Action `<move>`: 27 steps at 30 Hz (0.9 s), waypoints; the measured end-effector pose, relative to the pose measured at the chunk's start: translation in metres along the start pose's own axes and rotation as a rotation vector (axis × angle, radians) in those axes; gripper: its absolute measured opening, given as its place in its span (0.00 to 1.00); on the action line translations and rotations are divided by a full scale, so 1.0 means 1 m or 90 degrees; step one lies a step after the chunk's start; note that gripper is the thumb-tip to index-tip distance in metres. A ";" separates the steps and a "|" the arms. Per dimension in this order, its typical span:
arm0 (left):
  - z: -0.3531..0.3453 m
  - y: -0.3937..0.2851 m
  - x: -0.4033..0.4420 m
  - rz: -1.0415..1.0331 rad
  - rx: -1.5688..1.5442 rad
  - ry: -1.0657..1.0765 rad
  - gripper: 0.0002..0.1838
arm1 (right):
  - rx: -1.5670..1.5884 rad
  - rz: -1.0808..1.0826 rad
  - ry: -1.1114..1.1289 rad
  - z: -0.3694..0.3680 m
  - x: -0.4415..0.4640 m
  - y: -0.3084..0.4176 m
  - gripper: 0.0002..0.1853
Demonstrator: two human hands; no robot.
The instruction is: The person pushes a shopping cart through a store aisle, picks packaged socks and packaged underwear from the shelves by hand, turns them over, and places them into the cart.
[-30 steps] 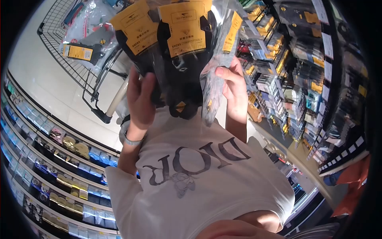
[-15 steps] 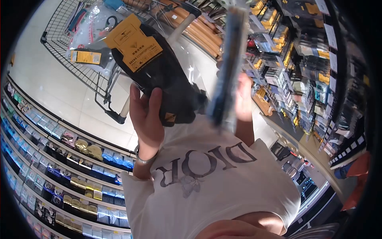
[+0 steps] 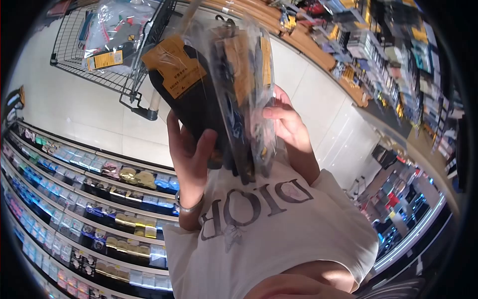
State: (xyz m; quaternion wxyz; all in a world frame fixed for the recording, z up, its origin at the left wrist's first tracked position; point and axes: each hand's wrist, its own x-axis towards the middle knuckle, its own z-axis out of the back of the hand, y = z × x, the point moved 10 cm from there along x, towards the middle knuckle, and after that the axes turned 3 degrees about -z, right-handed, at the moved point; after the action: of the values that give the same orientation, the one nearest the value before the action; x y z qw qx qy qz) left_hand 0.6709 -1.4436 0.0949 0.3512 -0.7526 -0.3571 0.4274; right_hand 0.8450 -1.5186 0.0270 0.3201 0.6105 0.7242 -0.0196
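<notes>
My left hand (image 3: 191,154), with a band on its wrist, is closed on a pack of black socks (image 3: 191,104) bearing a yellow card. My right hand (image 3: 289,122) grips several more sock packs (image 3: 244,89) in clear plastic. They are held upright against the first pack, so the two lots overlap in front of my chest. Black hooks show at the top of the packs. Blur hides most of the print on the cards.
A wire shopping cart (image 3: 92,77) stands at the upper left with bagged goods (image 3: 117,30) in it. Shelves of small boxes (image 3: 109,199) line the lower left. Racks of hanging packs (image 3: 368,47) fill the upper right. Pale floor tiles (image 3: 323,99) lie between.
My right hand has brought its packs left against the black sock pack, and they now face me instead of edge-on. The cart and racks have shifted in view.
</notes>
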 end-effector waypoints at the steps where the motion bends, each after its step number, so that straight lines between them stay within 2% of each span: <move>1: -0.001 0.001 -0.007 0.017 0.007 0.003 0.35 | -0.031 0.004 -0.014 -0.003 -0.008 -0.003 0.34; 5: -0.006 -0.001 -0.016 0.017 0.036 0.030 0.33 | -0.088 0.041 -0.039 -0.007 -0.032 -0.001 0.32; 6: -0.007 -0.004 -0.012 0.003 0.029 0.040 0.27 | -0.092 0.061 -0.046 -0.009 -0.035 0.001 0.32; 9: -0.004 0.011 -0.008 0.163 -0.073 0.084 0.22 | 0.024 0.064 0.015 -0.018 -0.034 -0.005 0.33; 10: -0.001 0.009 -0.005 0.152 -0.016 0.084 0.19 | 0.009 0.072 0.010 -0.021 -0.030 -0.006 0.34; 13: -0.003 -0.022 0.003 0.078 0.118 0.183 0.20 | -0.039 0.109 -0.013 -0.042 -0.020 -0.006 0.38; 15: -0.001 -0.034 0.013 0.043 0.197 0.162 0.19 | -0.073 0.164 -0.024 -0.063 -0.016 0.001 0.38; 16: 0.002 -0.038 0.016 0.032 0.240 0.150 0.18 | -0.071 0.132 -0.004 -0.070 -0.015 -0.003 0.36; 19: 0.001 -0.055 0.024 -0.040 0.396 0.163 0.16 | -0.069 0.135 -0.072 -0.079 -0.011 -0.001 0.34; 22: -0.008 -0.083 0.023 -0.222 0.509 0.083 0.13 | -0.069 0.180 -0.073 -0.073 -0.012 0.001 0.31; 25: -0.013 -0.105 0.038 -0.255 0.488 0.029 0.14 | -0.011 0.166 -0.084 -0.029 0.001 -0.019 0.27; 26: -0.009 -0.100 0.050 -0.237 0.358 0.038 0.15 | 0.055 0.190 -0.048 -0.009 0.004 -0.024 0.26; 27: -0.010 -0.099 0.058 -0.200 0.324 0.058 0.14 | 0.121 0.214 -0.009 0.013 0.007 -0.030 0.25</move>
State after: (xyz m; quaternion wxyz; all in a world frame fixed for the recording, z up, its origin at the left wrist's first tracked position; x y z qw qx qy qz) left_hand 0.6783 -1.3479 0.1588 0.6063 -0.5944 -0.3342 0.4092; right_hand 0.8231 -1.5259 0.0025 0.2646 0.7503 0.6046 -0.0385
